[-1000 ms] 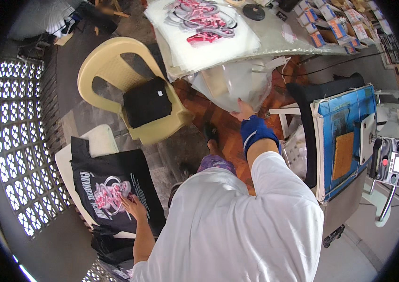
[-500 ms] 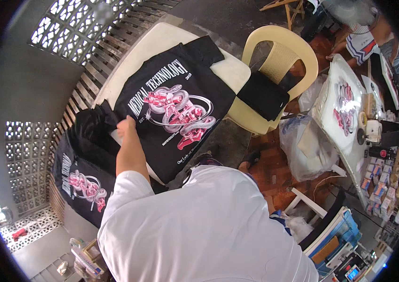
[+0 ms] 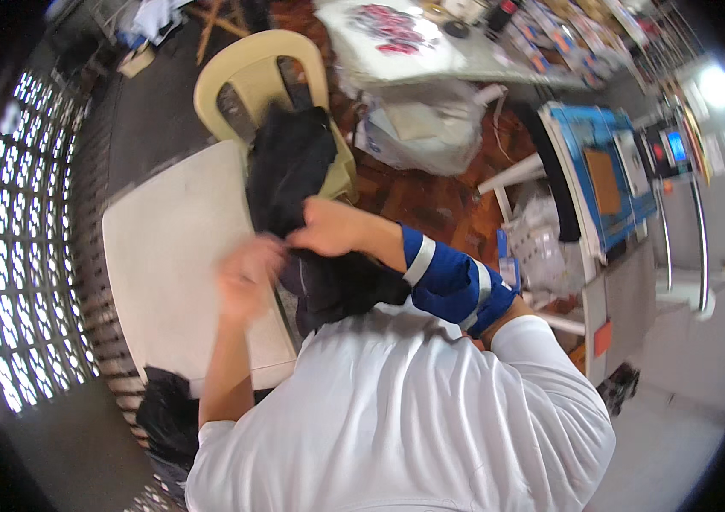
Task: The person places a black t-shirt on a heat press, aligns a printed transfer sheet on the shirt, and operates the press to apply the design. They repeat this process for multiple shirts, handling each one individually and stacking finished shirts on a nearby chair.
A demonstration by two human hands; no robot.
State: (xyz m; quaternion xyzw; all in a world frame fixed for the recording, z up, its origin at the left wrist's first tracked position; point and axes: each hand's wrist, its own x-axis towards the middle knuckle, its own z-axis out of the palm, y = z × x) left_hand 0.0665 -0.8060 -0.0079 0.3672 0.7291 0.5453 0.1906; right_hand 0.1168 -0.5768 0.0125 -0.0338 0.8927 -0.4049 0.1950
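Motion blurs the left grip (image 3: pixel 247 277), its hold unclear.

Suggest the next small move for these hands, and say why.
Perhaps open out the black cloth toward the white table: it hangs bunched in front of the body, the right hand looks closed on it, and the left hand, blurred so its hold is unclear, is close by at the table's edge.
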